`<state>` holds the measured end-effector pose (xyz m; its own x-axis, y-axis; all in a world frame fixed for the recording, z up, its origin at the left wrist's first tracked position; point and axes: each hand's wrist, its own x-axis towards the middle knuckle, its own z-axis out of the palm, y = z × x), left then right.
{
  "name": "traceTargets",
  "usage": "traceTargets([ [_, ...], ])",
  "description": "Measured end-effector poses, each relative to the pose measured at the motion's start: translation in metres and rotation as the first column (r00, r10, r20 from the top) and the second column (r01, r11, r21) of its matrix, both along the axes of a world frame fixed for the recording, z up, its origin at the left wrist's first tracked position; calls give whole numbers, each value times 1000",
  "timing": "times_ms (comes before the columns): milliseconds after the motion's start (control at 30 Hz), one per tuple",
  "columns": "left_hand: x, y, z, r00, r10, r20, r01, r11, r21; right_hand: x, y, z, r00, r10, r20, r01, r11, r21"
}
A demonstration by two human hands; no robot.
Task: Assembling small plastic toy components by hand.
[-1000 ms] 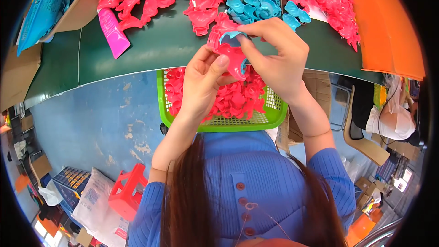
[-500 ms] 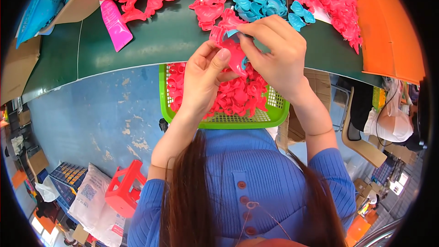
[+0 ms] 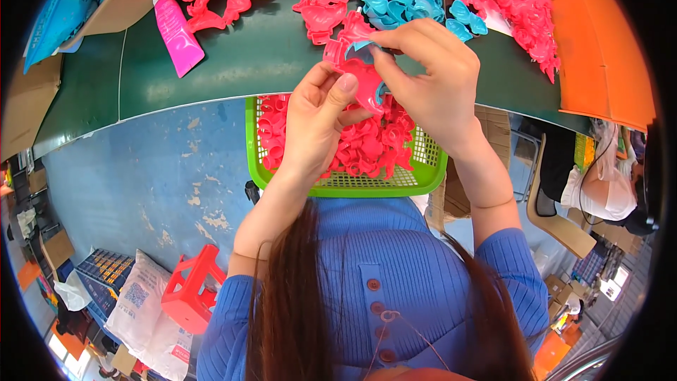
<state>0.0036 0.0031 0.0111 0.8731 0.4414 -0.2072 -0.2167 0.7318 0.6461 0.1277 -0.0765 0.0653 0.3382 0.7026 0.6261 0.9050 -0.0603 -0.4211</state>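
Observation:
Between thumb and fingers, my left hand (image 3: 319,109) grips a pinkish-red moulded plastic part (image 3: 367,83) above the near edge of the green table. My right hand (image 3: 434,74) pinches a small blue plastic piece (image 3: 362,47) against the upper side of that part. More blue shows at the part's right edge, partly hidden by my right fingers. Below my hands, a green basket (image 3: 338,189) holds many loose red plastic parts (image 3: 374,144). Beyond them, a pile of blue pieces (image 3: 405,3) lies on the table.
Heaps of red parts (image 3: 493,0) cover the far side of the green table (image 3: 233,63). A pink tube-shaped packet (image 3: 179,39) lies to the left. An orange panel (image 3: 599,49) borders the right. On the floor are a red stool (image 3: 189,296) and a white sack (image 3: 144,317).
My right hand has shifted slightly right and up, its fingers parting a little from the red part. More of the blue piece now shows. My left hand stays nearly still.

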Motion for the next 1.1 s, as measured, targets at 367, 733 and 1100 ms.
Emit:
traceTargets([
  [367,0,1,-2,1000,18,25,-18,1000,10,0,3,-5,986,40,163,-47,998,40],
  [733,0,3,1,999,31,-5,-31,999,13,-2,6,-10,992,13,125,-22,997,76],
  [1100,-1,3,-2,997,74,31,-76,996,50,-5,7,-17,998,17,68,-26,991,128],
])
